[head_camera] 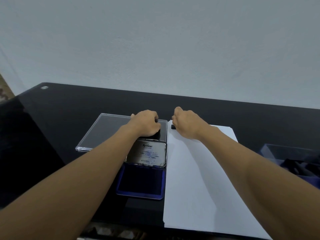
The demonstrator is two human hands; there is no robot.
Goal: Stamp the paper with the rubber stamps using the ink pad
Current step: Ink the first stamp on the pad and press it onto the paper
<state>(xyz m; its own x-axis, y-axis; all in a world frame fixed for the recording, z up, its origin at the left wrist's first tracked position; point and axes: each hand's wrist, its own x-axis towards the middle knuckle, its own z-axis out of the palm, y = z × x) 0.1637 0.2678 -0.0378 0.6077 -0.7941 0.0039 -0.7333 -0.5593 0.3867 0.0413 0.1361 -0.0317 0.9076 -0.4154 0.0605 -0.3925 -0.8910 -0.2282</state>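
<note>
The right hand point(186, 124) was curled into a loose fist, its fingers closed on a small dark rubber stamp point(173, 126) that sat against the far left corner of the paper point(199, 174). The left hand point(146, 123) lay with its fingers curled over the right part of a clear plastic case point(105, 130); a dark shape showed under its fingertips, but whether the hand held anything there could not be told. Just nearer than the left hand, the ink pad point(141, 181) stood open, its blue pad facing up and its metal lid point(147, 154), printed "Artline", folded back against the clear case. The ink pad touched the left edge of the paper, which ran from the middle of the counter point(60, 108) to its near edge. The clear case lay flat, towards the far edge of the counter. By the right edge of the counter stood a blue box point(294, 158) with dark pieces inside, too blurred to make out. Behind the far edge rose a plain pale wall point(155, 40).
</note>
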